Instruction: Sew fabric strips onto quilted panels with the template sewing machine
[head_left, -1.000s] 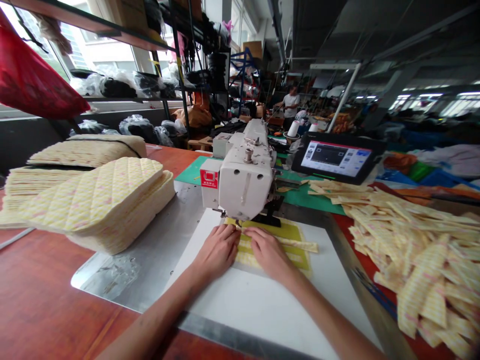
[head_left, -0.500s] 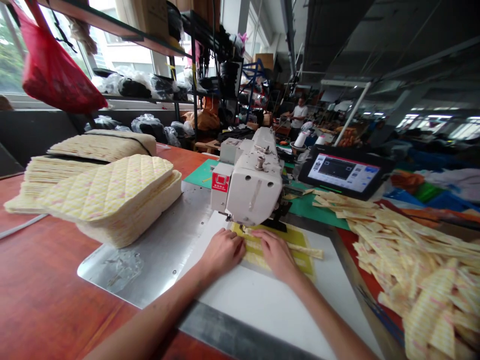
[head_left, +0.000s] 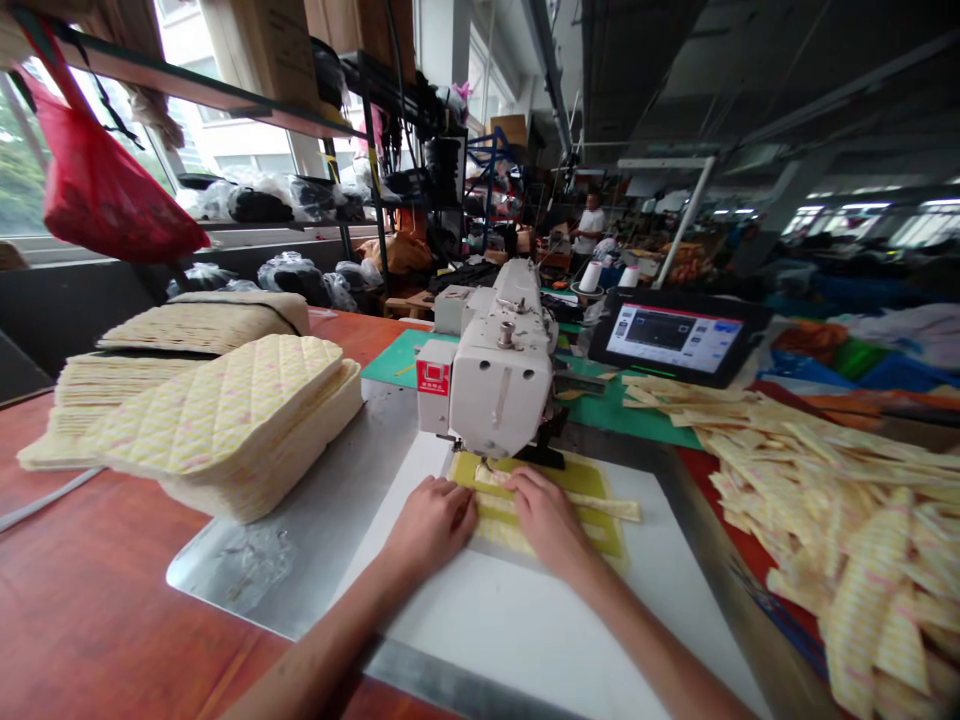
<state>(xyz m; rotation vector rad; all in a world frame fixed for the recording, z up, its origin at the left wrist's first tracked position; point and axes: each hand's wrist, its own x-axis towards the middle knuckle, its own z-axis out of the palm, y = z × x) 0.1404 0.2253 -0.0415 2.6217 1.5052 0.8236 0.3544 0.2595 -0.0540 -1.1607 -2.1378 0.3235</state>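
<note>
Both of my hands are under the head of a white sewing machine (head_left: 499, 385), over a yellow-green sewing template (head_left: 607, 480) on a white plate (head_left: 510, 620). My left hand (head_left: 433, 520) rests at the template's left edge, fingers curled; what they grip, if anything, is hidden. My right hand (head_left: 546, 512) is closed at a narrow pale-yellow fabric strip (head_left: 611, 507) lying across the template, its fingertips on the strip near its left end. The strip's other end sticks out past the template on the right. More pale fabric shows in the template's lower part.
Stacked quilted yellow pieces (head_left: 232, 420) stand at the left on the red table (head_left: 97, 590). A heap of loose fabric strips (head_left: 817, 500) lies at the right. Behind it stands a control screen (head_left: 675, 335). A person (head_left: 590, 225) stands far back.
The view has shifted a little. My right fingertips sit slightly farther from the needle, and more of the strip's left end shows. My left hand stays at the template's left edge.
</note>
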